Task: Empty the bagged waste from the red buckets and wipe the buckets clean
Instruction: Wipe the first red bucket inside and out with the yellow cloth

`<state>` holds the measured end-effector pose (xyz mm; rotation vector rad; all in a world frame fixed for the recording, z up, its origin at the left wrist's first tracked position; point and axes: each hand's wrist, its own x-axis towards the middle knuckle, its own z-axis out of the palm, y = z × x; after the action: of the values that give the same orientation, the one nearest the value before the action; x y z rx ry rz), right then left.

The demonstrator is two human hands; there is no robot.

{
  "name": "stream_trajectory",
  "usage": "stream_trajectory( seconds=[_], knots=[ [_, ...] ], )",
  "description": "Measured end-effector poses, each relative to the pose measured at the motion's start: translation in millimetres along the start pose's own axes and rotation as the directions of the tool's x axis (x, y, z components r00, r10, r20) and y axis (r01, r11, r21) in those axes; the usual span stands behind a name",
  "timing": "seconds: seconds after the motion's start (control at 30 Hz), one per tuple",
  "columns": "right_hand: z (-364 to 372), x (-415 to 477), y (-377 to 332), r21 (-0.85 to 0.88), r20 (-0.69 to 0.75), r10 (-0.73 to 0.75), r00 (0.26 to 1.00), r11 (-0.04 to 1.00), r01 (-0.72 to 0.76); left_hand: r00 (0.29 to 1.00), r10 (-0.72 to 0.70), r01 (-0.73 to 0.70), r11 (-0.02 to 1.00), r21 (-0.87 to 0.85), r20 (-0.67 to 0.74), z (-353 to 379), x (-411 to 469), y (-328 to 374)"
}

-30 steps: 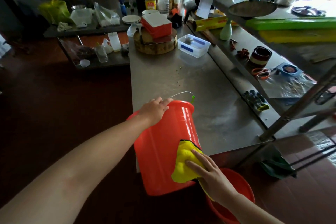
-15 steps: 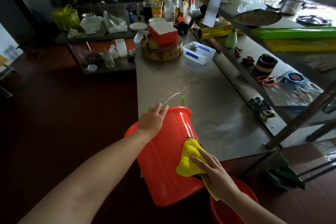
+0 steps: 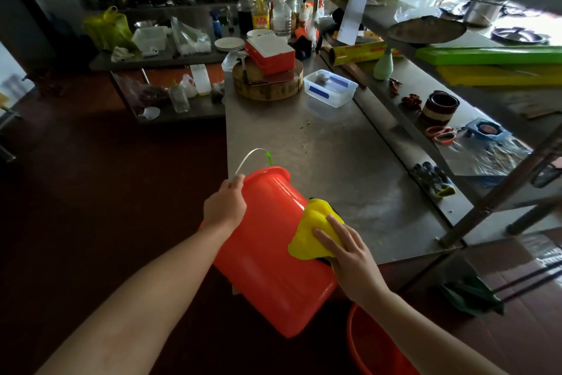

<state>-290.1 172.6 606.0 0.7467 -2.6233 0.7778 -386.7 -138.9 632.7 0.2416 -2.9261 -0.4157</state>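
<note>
Two red buckets are in view. The tilted bucket (image 3: 267, 253) hangs at the near edge of the table (image 3: 334, 161), mouth turned away. The left grip (image 3: 225, 207) curls over its rim beside the one wire handle. The right grip (image 3: 349, 256), fingers straight, presses one yellow cloth (image 3: 310, 231) against the bucket's side. The second bucket (image 3: 374, 350) sits low, under the right forearm.
</note>
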Motion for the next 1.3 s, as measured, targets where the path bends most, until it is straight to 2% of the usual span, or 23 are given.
stream_trajectory(
  seconds=[0.17,0.33,0.43,0.57,0.63,0.73,0.8,0.9,0.97,1.1,1.17,1.3],
  knots=[
    [-24.3,46.1,-2.3,-0.047,-0.087,-0.037,0.995,0.998,0.033,0.969,-0.242,0.236,0.965,-0.115,-0.048,0.4,5.0,-24.5],
    [-53.4,96.7,-15.3,-0.072,-0.136,-0.052,0.989,0.997,0.042,0.886,-0.46,0.457,0.837,-0.3,0.068,10.0,-7.2,-41.6],
    [-59.4,117.1,-25.1,-0.088,-0.133,-0.058,0.989,0.995,0.047,0.851,-0.505,0.515,0.741,-0.432,0.148,29.1,-23.7,-43.5],
    [-40.8,114.9,-32.9,-0.046,-0.082,0.012,0.997,0.999,-0.016,0.782,-0.557,0.616,0.624,-0.48,0.279,59.2,-50.5,-45.2],
    [-27.3,108.8,-36.9,-0.017,-0.095,0.013,0.995,1.0,-0.015,0.769,-0.552,0.637,0.627,-0.448,0.322,67.3,-55.4,-45.1],
    [-5.4,111.3,-52.2,-0.041,-0.069,-0.045,0.997,0.998,0.043,0.737,-0.498,0.652,0.702,-0.287,0.456,71.8,-54.9,-44.4],
    [13.8,111.9,-62.6,-0.056,-0.034,-0.062,0.998,0.997,0.06,0.719,-0.478,0.675,0.654,-0.342,0.504,71.0,-54.9,-41.4],
    [35.5,108.0,-62.4,-0.046,0.006,0.011,1.0,0.999,-0.01,0.763,-0.402,0.647,0.491,-0.584,0.507,72.1,-58.3,-42.5],
    [46.0,105.7,-60.2,-0.06,0.042,0.08,0.996,0.995,-0.078,0.779,-0.358,0.626,0.439,-0.644,0.514,69.0,-64.1,-46.5],
    [63.1,111.4,-69.0,-0.088,0.109,0.075,0.991,0.994,-0.066,0.839,-0.366,0.543,0.617,-0.569,0.403,64.7,-67.1,-59.9],
    [67.9,118.1,-71.3,-0.119,0.143,0.095,0.985,0.99,-0.078,0.875,-0.357,0.485,0.655,-0.579,0.328,56.7,-62.1,-61.3],
    [68.8,131.3,-67.6,-0.153,0.177,0.157,0.972,0.98,-0.13,0.907,-0.257,0.42,0.596,-0.685,0.333,36.0,-50.5,-50.8]
  ],
)
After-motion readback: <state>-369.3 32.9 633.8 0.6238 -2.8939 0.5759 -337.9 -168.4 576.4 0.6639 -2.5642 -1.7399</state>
